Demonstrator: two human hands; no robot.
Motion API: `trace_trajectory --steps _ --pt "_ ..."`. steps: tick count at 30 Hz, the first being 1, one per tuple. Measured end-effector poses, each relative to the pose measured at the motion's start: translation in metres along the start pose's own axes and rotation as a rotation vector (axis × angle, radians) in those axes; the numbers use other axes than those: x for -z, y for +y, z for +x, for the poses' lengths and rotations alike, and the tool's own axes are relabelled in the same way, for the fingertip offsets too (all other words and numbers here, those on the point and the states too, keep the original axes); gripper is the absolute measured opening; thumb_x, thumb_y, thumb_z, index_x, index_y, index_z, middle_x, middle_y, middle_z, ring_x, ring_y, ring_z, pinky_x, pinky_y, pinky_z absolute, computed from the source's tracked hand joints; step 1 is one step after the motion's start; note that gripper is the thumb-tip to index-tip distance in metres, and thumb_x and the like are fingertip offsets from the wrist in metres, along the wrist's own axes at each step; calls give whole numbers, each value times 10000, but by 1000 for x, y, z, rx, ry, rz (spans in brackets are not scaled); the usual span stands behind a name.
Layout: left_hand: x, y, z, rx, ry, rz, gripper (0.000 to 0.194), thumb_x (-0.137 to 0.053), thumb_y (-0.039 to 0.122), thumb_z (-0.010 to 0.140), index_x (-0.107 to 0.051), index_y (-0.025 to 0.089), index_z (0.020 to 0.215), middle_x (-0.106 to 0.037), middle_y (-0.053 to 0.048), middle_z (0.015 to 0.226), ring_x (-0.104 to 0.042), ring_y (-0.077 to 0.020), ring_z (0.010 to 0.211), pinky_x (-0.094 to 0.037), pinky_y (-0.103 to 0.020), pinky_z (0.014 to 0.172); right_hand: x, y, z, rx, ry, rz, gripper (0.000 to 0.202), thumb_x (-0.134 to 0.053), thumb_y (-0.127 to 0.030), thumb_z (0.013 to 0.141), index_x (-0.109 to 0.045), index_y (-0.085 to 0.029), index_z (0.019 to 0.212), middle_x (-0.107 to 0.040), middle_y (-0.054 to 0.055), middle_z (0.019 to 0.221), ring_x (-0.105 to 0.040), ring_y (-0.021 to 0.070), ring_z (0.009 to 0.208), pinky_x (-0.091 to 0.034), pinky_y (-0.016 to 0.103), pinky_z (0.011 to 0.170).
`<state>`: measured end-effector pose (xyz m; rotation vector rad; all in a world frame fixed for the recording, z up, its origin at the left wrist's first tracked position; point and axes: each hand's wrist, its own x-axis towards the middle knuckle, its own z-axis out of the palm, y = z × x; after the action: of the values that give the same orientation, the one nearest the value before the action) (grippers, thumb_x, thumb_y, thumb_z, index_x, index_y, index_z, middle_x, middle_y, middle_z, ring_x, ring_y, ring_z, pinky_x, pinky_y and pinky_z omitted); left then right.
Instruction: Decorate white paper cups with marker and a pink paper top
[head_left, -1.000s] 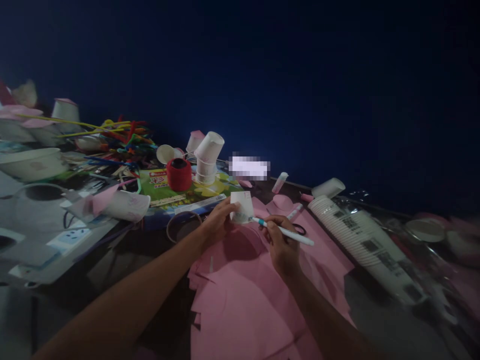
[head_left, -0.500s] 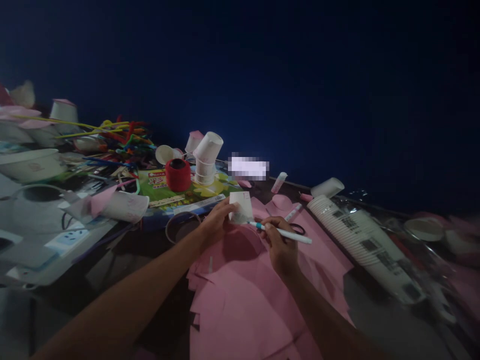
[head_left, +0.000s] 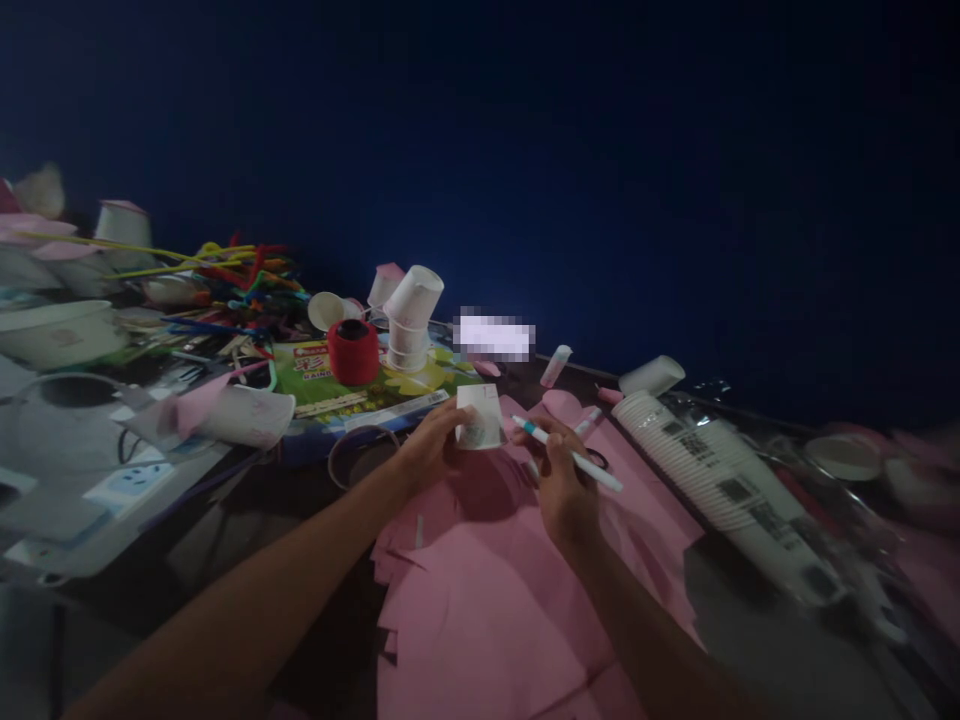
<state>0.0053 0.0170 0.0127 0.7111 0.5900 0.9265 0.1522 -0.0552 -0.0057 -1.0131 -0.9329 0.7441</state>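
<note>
**Cup and pen, frame centre.**

The cup is pinched at one side by the left hand, apparently to leave its wall exposed; the pen is pinched near its front by the right hand, presumably for control.

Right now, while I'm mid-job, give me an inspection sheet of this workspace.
Surface: overlapping pink paper sheets in front.
Job's things: small paper cup and white marker, tip apart from the cup.
Clutter: sleeve of nested cups at right; red yarn spool and stacked cups on a green packet; tangled pipe cleaners at far left.
Grippers: none; left hand holds the paper cup, right hand the marker.
Cables: thin purplish strand at left, possibly a cord.
Surroundings: dark blue backdrop; nobody else seen.
</note>
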Motion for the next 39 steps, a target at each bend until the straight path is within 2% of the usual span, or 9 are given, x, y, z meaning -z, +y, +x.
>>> trace_trajectory --steps 3,8,12,16,20,23,32,39 --pt "0 -1 2 -7 -6 1 239 -668 203 708 -645 132 935 -650 -30 689 -597 -137 576 -466 -219 532 -1 0 -2 -11 -60 5 285 -526 -445 856 -631 -211 980 -670 36 816 -614 187 793 -480 337 728" --pt "5 -6 7 -48 -3 -6 249 -660 185 711 -650 140 955 -643 -19 729 -592 -119 624 -481 -202 587 2 -1 -5 -77 -96 41 171 -572 -365 837 -652 -215 847 -627 -4 674 -587 152 699 -466 294 688" --pt "7 -5 6 5 17 30 285 -672 222 714 -633 165 990 -612 0 723 -554 -99 565 -424 -173 464 4 -1 -4 -103 -82 55 145 -584 -335 826 -651 -208 811 -592 -19 609 -554 130 626 -437 262 623" --pt "7 -4 4 19 36 64 302 -675 241 712 -627 178 1004 -583 16 682 -523 -89 512 -373 -163 397 5 -1 -5 -71 -107 -24 149 -578 -334 834 -648 -202 831 -587 -15 614 -537 124 605 -413 251 584" --pt "7 -5 5 -25 -8 45 303 -664 219 723 -630 164 1018 -612 2 706 -542 -89 539 -427 -175 471 5 -1 -6 -53 -112 -67 143 -562 -331 854 -628 -214 902 -596 -17 645 -550 123 624 -417 244 588" --pt "6 -6 6 -44 4 39 306 -663 191 713 -635 140 1013 -645 -20 751 -563 -96 574 -443 -177 506 5 -1 -7 -33 -120 -100 131 -568 -326 855 -617 -216 907 -605 -15 681 -566 125 647 -438 252 617" --pt "4 -5 5 -31 25 49 307 -686 203 688 -641 147 987 -602 3 673 -537 -89 522 -405 -162 431 4 -3 -7 49 -160 -218 105 -559 -294 855 -612 -219 904 -615 -10 719 -578 129 661 -455 258 620" --pt "6 -6 6 -36 -12 64 312 -689 237 704 -632 157 1000 -564 16 644 -506 -79 481 -369 -161 391 5 -5 -7 111 -203 -326 124 -536 -290 860 -606 -217 933 -626 10 773 -580 148 693 -460 283 645"
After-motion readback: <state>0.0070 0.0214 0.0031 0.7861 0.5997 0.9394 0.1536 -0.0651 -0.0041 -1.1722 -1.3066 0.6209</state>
